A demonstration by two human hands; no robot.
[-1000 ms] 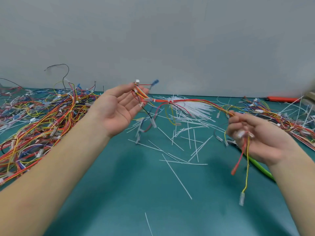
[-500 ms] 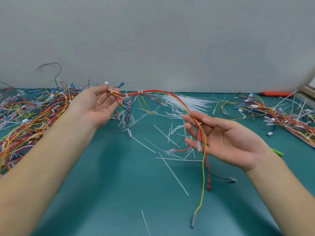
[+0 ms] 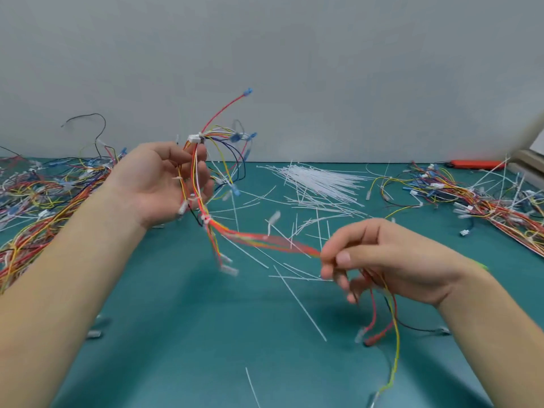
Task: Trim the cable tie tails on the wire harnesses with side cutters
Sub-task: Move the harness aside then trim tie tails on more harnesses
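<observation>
A wire harness (image 3: 259, 240) of red, yellow and orange wires stretches between both hands above the green table. My left hand (image 3: 159, 184) grips its upper end, where a white connector and blue-tipped wires fan upward. My right hand (image 3: 382, 260) pinches the other end lower down, with loose wire tails hanging below it. A white cable tie sits on the bundle just under my left hand. The harness is blurred. Only a green tip (image 3: 479, 265) shows behind my right wrist; I cannot tell if it belongs to the side cutters.
A big heap of harnesses (image 3: 44, 201) lies at the left, another heap (image 3: 477, 201) at the right. A bundle of white cable ties (image 3: 321, 179) lies at the back centre, with cut tails scattered on the green mat (image 3: 176, 348). An orange tool (image 3: 474, 164) lies at the far right.
My right hand closed on the harness and dropped lower and toward me. My left hand closed round the upper end and turned it upright, so the wires now fan upward.
</observation>
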